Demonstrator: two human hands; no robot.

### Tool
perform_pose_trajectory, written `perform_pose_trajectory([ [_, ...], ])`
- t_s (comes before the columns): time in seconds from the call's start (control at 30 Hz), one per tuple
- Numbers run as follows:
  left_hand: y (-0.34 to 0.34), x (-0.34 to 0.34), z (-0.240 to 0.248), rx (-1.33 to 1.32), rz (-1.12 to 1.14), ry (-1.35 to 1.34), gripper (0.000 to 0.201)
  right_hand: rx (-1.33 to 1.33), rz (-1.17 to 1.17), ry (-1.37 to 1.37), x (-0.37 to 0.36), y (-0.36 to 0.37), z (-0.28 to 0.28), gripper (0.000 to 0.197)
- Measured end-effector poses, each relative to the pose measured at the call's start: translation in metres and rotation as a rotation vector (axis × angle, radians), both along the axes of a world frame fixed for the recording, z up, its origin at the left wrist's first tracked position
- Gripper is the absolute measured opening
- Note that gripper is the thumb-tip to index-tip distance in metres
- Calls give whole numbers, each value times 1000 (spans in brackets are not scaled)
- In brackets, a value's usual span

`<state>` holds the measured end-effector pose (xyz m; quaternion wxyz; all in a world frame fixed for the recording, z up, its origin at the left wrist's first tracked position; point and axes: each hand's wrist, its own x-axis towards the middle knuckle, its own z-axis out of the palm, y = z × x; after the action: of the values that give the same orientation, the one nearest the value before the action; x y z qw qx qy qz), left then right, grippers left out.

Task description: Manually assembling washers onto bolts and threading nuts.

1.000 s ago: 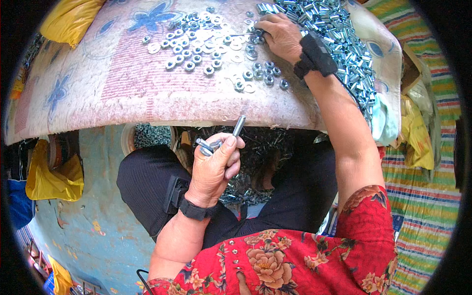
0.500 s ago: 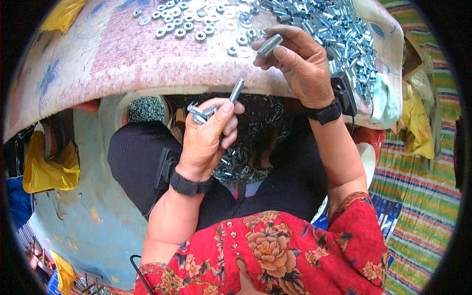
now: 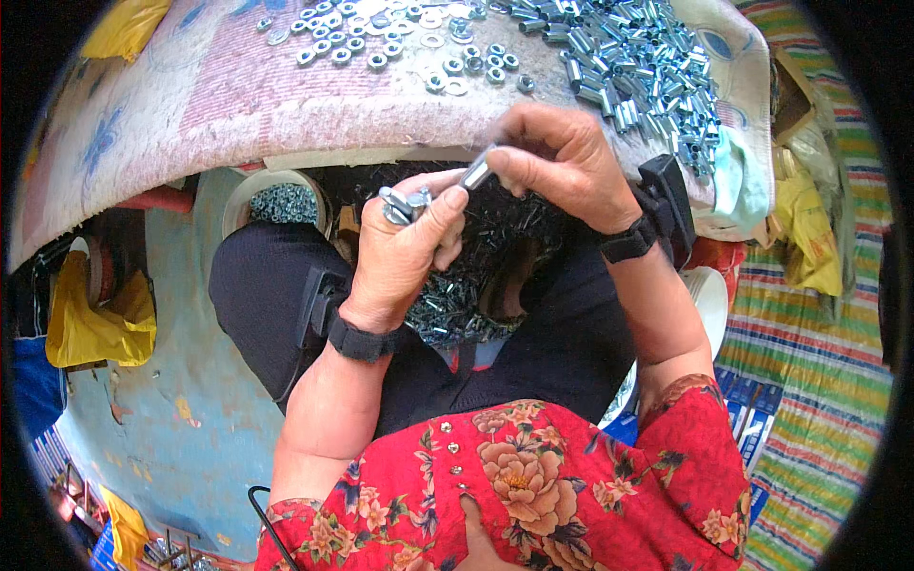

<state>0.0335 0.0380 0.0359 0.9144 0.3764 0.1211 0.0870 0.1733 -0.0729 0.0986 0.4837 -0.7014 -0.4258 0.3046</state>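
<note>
My left hand is closed around a few metal bolts, their heads showing beside the index finger. From its thumb and fingertip a shiny metal sleeve points up and right, at the end of the bolt held there. My right hand pinches the upper end of that sleeve, its fingers partly blurred. How far the sleeve sits over the bolt cannot be made out. Both hands are just off the table's near edge, above a container of dark metal parts between my knees.
The cloth-covered table bears loose nuts, washers and a large pile of sleeves. A white bucket of nuts stands under its edge. Yellow bags hang at left, and a striped sheet covers the floor at right.
My right hand has come down and left from the table edge, bringing a sleeve to the bolt in my left hand. The left hand stays nearly in place.
</note>
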Motion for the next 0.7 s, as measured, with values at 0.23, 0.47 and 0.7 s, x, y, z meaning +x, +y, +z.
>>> perform_pose_trajectory([
  [0.23, -1, -5, 0, 160, -44, -3, 26, -49, 90, -314, -8, 3, -7, 24],
  [0.47, 6, -3, 0, 96, 39, 56, 23, -7, -197, -655, 14, 15, 2, 31],
  [0.7, 8, -6, -2, 55, 80, 68, 25, -301, -240, -1262, 41, 44, -27, 41],
])
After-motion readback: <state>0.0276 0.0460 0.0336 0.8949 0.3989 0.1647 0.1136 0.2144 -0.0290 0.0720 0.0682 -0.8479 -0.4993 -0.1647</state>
